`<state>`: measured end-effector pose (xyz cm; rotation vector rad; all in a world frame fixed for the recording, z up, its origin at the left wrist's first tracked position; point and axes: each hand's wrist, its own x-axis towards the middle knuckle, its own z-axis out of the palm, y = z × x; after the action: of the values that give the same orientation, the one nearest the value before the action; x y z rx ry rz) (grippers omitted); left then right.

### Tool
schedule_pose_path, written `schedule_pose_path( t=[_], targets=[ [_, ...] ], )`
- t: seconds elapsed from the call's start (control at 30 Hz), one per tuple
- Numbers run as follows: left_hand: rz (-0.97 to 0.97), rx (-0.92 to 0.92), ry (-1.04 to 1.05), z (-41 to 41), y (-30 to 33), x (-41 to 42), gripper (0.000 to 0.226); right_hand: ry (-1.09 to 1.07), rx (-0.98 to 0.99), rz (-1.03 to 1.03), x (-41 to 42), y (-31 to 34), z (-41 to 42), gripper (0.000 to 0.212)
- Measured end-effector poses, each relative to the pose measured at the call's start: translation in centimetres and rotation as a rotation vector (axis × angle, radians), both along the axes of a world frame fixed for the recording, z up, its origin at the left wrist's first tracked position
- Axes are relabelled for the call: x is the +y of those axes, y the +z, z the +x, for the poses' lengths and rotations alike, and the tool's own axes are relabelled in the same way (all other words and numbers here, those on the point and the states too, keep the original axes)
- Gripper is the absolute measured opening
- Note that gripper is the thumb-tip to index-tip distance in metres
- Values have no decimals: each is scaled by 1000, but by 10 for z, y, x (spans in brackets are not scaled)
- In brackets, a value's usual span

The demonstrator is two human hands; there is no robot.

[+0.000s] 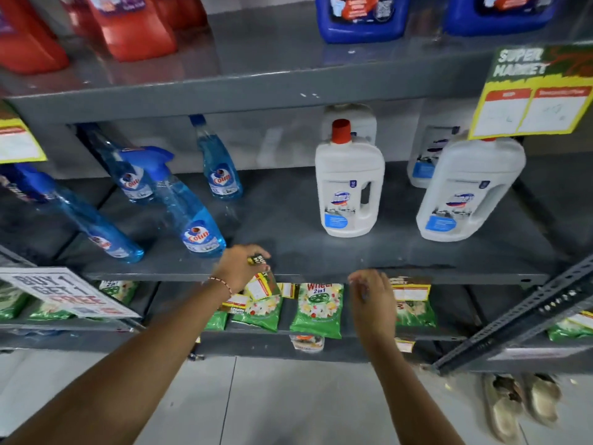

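Note:
My left hand [239, 268] is at the front edge of the grey middle shelf [305, 252] and pinches a small yellow, white and green price tag [261, 284] that hangs below the edge. My right hand [372, 300] hovers a little to the right, just below the same shelf edge, fingers loosely bent and blurred, holding nothing. Another price tag [412, 289] hangs just right of that hand. Green Wheel detergent packets [319, 311] lie on the shelf below, behind both hands.
Blue Colin spray bottles [192, 216] stand left on the middle shelf, white jugs [349, 187] right. Red and blue jugs [359, 17] fill the top shelf. A "Buy 1 Get 1 Free" sign [64, 293] hangs left. A slotted metal bar [519, 313] leans right, over sandals [519, 403] on the floor.

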<state>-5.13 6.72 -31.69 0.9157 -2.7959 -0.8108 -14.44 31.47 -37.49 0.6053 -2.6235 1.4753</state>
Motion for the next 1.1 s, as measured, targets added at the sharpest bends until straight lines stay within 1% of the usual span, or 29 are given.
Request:
schedule_pose_path(
  t=[0.07, 0.13, 0.23, 0.27, 0.3, 0.37, 0.43, 0.5, 0.53, 0.57, 0.6, 0.7, 0.8, 0.93, 1.1],
  targets=[
    [31, 85, 26, 6, -2, 1, 9, 105, 3, 49, -23, -2, 17, 9],
    [95, 127, 31, 14, -5, 1, 6, 176, -22, 59, -42, -3, 34, 11],
    [194, 236, 13, 39, -12, -7, 8, 260, -111, 92, -75, -5, 60, 33],
    [215, 284, 33, 52, -15, -13, 9, 277, -134, 95, -88, -6, 69, 35],
    [238, 333, 65, 67, -18, -21, 10, 291, -156, 72, -101, -6, 78, 32],
    [277, 412, 144, 97, -25, -42, 12, 329, -211, -27, -130, -4, 100, 19],
    [301, 453, 237, 125, -31, -67, 13, 346, -257, -112, -164, 2, 124, 19],
    [339, 489, 342, 149, -35, -94, 15, 372, -290, -129, -203, 6, 145, 13],
    [367, 504, 386, 159, -36, -108, 17, 395, -287, -92, -223, 6, 153, 6],
    [396, 509, 419, 168, -37, -121, 19, 412, -275, -42, -242, 4, 161, 5],
    [425, 505, 438, 177, -38, -134, 21, 421, -251, 7, -259, 2, 167, 8],
    [493, 491, 473, 193, -41, -163, 27, 414, -111, 91, -296, -2, 180, 11],
    [441, 450, 475, 195, -46, -182, 21, 356, -8, 161, -315, -4, 189, 8],
    [398, 409, 441, 189, -53, -195, 11, 336, -8, 220, -325, -6, 190, 8],
    [358, 386, 432, 183, -62, -199, 9, 305, 60, 230, -329, -10, 189, 8]
  ],
)
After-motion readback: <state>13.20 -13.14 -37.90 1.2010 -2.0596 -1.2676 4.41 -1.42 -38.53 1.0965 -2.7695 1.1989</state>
